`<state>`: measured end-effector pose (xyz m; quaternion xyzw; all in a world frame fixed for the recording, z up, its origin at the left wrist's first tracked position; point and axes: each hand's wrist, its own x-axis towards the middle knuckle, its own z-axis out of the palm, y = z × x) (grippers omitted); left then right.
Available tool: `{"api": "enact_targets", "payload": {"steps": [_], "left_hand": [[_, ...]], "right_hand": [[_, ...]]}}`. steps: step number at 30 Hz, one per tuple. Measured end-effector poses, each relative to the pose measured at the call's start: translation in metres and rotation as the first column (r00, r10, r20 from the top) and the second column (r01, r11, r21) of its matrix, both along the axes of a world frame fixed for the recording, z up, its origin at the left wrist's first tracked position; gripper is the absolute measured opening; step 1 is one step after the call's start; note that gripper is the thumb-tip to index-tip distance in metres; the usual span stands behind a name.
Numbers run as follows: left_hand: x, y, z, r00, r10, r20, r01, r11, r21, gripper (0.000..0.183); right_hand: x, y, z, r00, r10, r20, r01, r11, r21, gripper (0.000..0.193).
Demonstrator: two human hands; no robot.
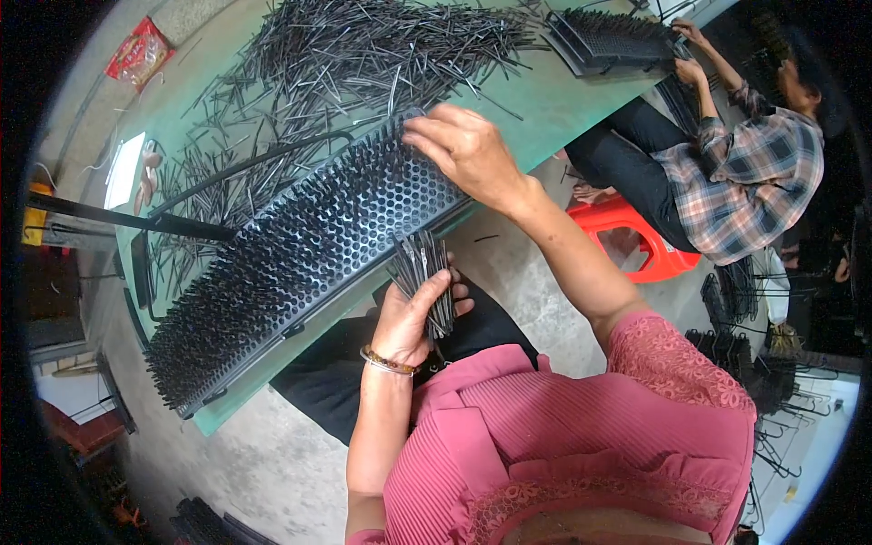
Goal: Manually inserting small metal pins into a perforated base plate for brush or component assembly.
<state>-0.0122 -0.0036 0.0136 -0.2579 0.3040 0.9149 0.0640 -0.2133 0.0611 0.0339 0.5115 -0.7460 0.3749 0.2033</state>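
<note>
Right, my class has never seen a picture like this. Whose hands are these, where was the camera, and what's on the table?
There is no robot, just a person's bare hands. The single picture comes from a wide fisheye camera on that person's head, looking down, so straight edges bend.

The left hand grips a bundle of thin dark rods. The right hand is at the upper end of a black perforated rack bristling with short rods; what its fingertips touch is unclear.

Behind the rack, a loose pile of rods covers part of the green tabletop. A co-worker sits at upper right.
</note>
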Motion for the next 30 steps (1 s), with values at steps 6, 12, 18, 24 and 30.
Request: {"api": "enact_targets", "payload": {"steps": [6,12,18,24,30], "left_hand": [[0.001,-0.001,-0.001,1.000,0.029,0.001,-0.029,0.998,-0.062,0.031],[0.001,-0.002,0.012,0.998,0.057,-0.041,-0.062,0.988,-0.145,0.029],[0.004,0.001,0.010,0.997,0.012,-0.081,-0.023,0.989,-0.145,0.027],[0.001,0.004,0.006,0.997,0.035,-0.071,-0.046,0.986,-0.158,0.022],[-0.002,0.005,0.001,0.999,0.020,-0.048,-0.030,0.973,-0.228,0.019]], "right_hand": [[0.008,0.003,0.005,0.996,-0.011,0.093,0.018,0.998,-0.068,0.019],[0.042,0.031,0.026,0.554,0.107,0.825,-0.410,0.898,0.159,0.021],[0.050,0.037,0.016,0.194,0.088,0.977,-0.366,0.930,-0.011,0.025],[0.044,0.042,0.014,0.158,0.078,0.984,-0.216,0.975,-0.043,0.025],[0.028,0.041,0.019,0.293,0.150,0.944,-0.140,0.984,-0.113,0.024]]}}
